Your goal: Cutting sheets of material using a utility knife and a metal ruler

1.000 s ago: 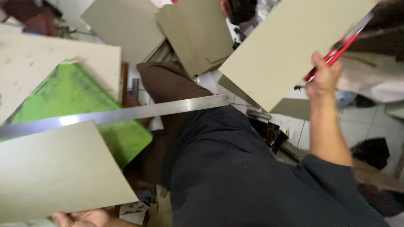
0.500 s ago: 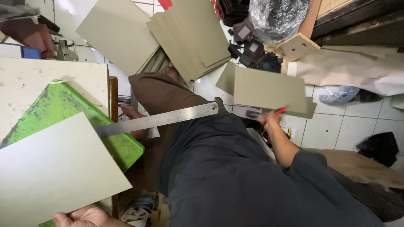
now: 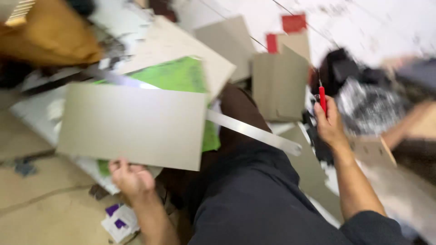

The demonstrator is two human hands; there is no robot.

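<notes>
My left hand grips the lower edge of a large grey cardboard sheet, held flat above a green cutting mat. A long steel ruler runs from under the sheet across my dark-trousered lap. My right hand is at the right, closed around a red-handled cutter that points upward. No cardboard is in the right hand. The whole view is motion-blurred.
More grey cardboard pieces lie stacked on the floor beyond my knee, with a bigger board behind the mat. Red scraps, a dark bundle and crinkled plastic sit at the right. Tan floor at lower left.
The right hand has let go of its cardboard sheet and now holds only the red cutter. The camera has swung left. The left hand still holds its sheet over the mat.
</notes>
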